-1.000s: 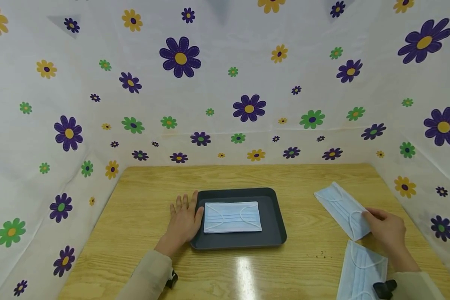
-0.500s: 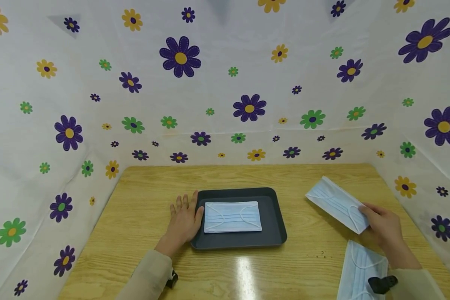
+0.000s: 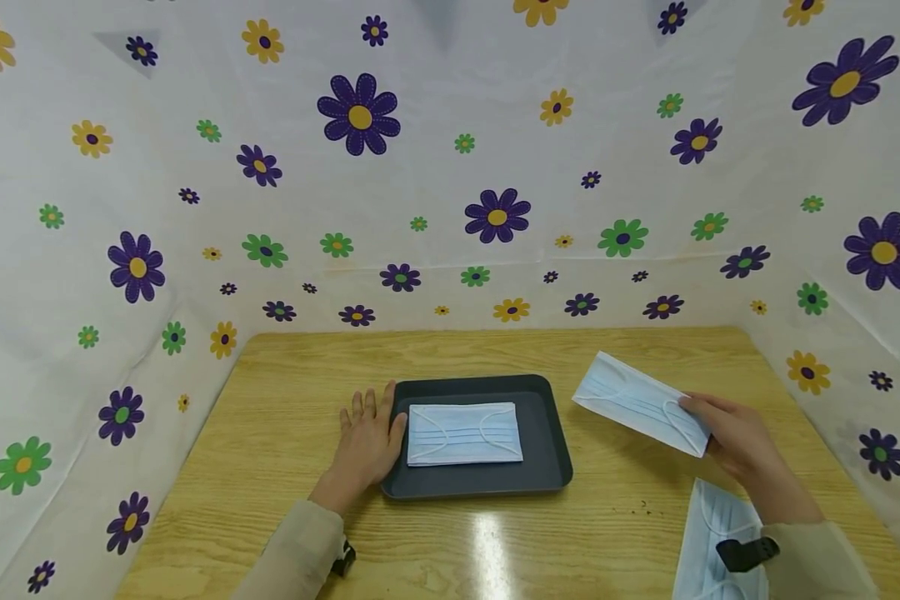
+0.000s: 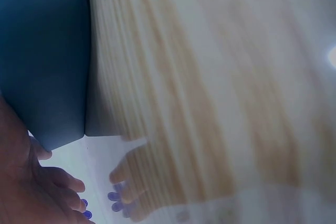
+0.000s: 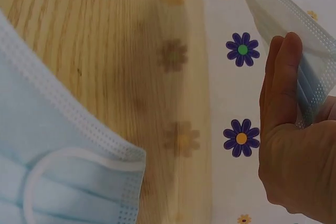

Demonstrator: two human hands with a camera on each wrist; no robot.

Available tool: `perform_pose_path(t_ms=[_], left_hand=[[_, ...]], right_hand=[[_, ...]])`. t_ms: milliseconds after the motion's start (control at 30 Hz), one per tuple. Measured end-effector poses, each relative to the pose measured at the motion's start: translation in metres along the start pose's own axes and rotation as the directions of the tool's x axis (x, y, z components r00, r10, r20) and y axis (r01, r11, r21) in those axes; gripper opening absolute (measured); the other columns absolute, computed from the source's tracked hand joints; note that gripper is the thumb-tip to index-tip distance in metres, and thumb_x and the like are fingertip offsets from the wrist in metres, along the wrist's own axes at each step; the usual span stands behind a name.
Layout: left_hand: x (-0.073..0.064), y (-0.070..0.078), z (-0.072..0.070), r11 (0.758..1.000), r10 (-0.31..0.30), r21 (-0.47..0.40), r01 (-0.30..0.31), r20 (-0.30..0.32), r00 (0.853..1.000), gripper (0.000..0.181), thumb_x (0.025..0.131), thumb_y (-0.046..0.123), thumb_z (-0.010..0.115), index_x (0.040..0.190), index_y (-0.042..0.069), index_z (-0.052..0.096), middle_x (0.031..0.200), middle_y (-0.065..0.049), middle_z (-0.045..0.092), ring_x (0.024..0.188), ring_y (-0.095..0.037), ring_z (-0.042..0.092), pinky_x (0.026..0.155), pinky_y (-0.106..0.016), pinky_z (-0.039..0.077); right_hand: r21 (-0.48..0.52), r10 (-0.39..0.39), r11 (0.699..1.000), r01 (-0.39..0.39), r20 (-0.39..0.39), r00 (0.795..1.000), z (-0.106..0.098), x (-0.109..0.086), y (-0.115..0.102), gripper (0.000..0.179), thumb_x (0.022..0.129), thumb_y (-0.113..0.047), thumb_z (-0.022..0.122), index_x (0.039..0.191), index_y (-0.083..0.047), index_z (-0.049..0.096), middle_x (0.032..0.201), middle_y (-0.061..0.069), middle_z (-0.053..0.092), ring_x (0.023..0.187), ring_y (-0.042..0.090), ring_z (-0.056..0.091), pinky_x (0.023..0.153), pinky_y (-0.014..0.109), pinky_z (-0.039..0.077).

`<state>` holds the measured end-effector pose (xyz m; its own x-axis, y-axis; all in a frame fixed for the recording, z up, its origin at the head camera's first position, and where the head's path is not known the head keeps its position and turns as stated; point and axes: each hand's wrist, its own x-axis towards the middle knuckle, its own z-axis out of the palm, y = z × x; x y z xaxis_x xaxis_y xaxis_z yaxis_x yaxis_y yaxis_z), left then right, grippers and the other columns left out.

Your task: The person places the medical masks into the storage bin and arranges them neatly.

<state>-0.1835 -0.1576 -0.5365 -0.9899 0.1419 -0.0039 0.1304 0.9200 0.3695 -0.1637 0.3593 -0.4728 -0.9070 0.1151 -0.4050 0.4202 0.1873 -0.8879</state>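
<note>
My right hand pinches a light blue pleated face mask by its right end, above the table and to the right of the tray. In the right wrist view, the thumb and fingers are on either side of that mask. My left hand lies with spread, straight fingers against the left rim of a dark grey tray. Inside the tray, toward its left, a face mask lies flat, its white ear loops on top; another layer may be under it.
Another face mask lies on the wooden table at the front right, partly hidden by the right wrist's black camera. Small dark specks mark the table right of the tray. White flowered cloth encloses the back and sides.
My right hand has lifted the pinched mask off the table and carried it left toward the tray. The left hand and the tray have stayed in place.
</note>
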Motion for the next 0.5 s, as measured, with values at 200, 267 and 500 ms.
perform_pose_path(t_ms=[200, 267, 500], left_hand=[[0.0, 0.0, 0.0, 1.0, 0.001, 0.002, -0.001, 0.004, 1.0, 0.067, 0.115, 0.045, 0.035, 0.171, 0.014, 0.015, 0.168, -0.036, 0.023, 0.158, -0.057, 0.014, 0.123, -0.077, 0.013], [0.0, 0.0, 0.0, 1.0, 0.001, 0.005, -0.001, 0.006, 1.0, 0.067, 0.115, 0.046, 0.035, 0.171, 0.014, 0.015, 0.168, -0.036, 0.023, 0.158, -0.057, 0.014, 0.123, -0.077, 0.013], [0.0, 0.0, 0.0, 1.0, 0.003, -0.01, -0.003, -0.003, 1.0, 0.067, 0.115, 0.046, 0.034, 0.171, 0.013, 0.017, 0.167, -0.037, 0.025, 0.158, -0.058, 0.014, 0.123, -0.078, 0.013]], right_hand=[[-0.019, -0.059, 0.998, 0.06, 0.058, 0.997, 0.019, 0.003, -0.009, 0.074, 0.11, -0.035, 0.057, 0.159, 0.013, 0.031, 0.121, 0.002, 0.061, 0.09, 0.003, 0.066, 0.079, 0.025, 0.062], [-0.039, -0.068, 0.997, 0.071, 0.079, 0.995, 0.027, 0.003, -0.012, 0.072, 0.11, -0.035, 0.056, 0.158, 0.014, 0.033, 0.125, 0.006, 0.061, 0.091, 0.004, 0.066, 0.079, 0.025, 0.062], [-0.011, -0.09, 0.996, 0.093, 0.173, 0.981, 0.051, 0.004, -0.023, 0.071, 0.11, -0.032, 0.058, 0.157, 0.015, 0.034, 0.114, -0.003, 0.065, 0.089, 0.004, 0.067, 0.077, 0.025, 0.061]])
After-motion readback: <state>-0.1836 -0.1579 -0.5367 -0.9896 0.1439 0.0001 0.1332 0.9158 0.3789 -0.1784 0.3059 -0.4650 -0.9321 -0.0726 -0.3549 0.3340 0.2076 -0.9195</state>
